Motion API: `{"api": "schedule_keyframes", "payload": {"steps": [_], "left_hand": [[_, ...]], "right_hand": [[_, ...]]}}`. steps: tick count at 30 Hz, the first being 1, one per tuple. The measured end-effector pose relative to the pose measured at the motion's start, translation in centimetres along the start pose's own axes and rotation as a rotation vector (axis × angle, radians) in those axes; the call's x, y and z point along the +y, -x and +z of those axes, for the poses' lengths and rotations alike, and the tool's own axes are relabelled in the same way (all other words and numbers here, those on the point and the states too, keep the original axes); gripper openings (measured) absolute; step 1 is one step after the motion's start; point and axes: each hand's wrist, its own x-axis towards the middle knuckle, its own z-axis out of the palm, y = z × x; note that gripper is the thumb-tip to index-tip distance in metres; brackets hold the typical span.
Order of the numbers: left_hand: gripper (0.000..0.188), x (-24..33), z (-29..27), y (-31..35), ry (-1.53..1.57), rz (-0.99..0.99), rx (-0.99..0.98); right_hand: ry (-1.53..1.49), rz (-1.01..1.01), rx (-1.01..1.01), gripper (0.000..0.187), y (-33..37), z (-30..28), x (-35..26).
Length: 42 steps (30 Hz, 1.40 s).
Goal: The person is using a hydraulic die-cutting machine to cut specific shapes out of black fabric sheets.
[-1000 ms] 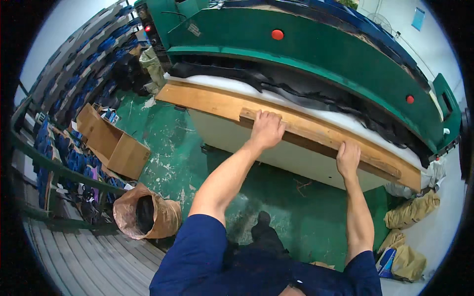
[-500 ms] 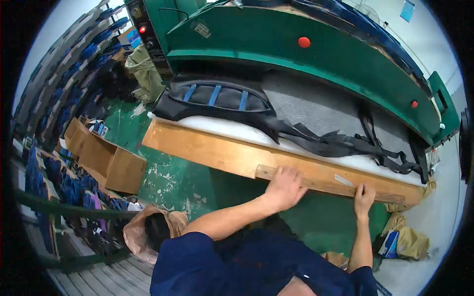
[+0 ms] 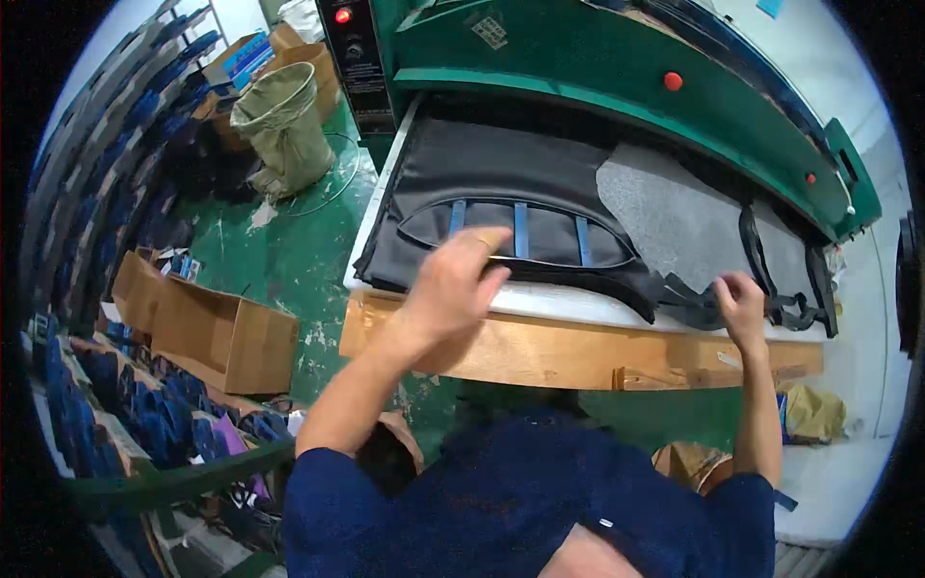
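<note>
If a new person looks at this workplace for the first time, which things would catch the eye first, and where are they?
Probably the large green machine across the top, with a bright red button on its front. Just below, black material with three blue strips stands out. At left, an open cardboard box sits on the green floor.

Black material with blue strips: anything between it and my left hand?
Nothing visible: your left hand shows over the near edge of the black material, with no object between. Whether they touch, I can't tell.
</note>
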Motion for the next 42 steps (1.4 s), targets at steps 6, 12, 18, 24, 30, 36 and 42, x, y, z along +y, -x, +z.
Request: {"api": "schedule_keyframes", "payload": {"steps": [6,12,18,24,30,36,42], "left_hand": [[0.065,-8.3,-6.3,2.9,-0.134,-0.195,-0.112],[0.086,-9.8,-6.2,3.7,0.052,-0.286,-0.174],[0.084,-10.3,-5.8,4.4,0.064,-0.225,-0.113],[0.081,-10.7,-5.5,4.3,0.089,-0.247,-0.105],[0.079,-10.5,-5.7,4.4,0.064,-0.225,-0.102],[0.085,-10.4,-5.7,4.7,-0.015,-0.248,-0.111],[0.098,-11.5,-5.2,4.7,0.181,-0.273,-0.057]], "right_hand": [[-0.107,-0.804,-0.431,0.013,-6.3,13.9,-19.2],[0.089,-1.161,-0.619,0.032,-8.2,22.1,-26.0],[0.254,-1.487,-0.604,0.02,-9.5,23.5,-27.1],[0.303,-1.587,-0.713,0.017,-11.2,23.6,-28.2],[0.324,-1.649,-0.777,0.017,-11.7,24.2,-28.6],[0.077,-1.648,-0.711,0.018,-13.8,21.6,-28.9],[-0.039,-1.484,-0.591,0.018,-13.7,20.6,-27.4]]}}
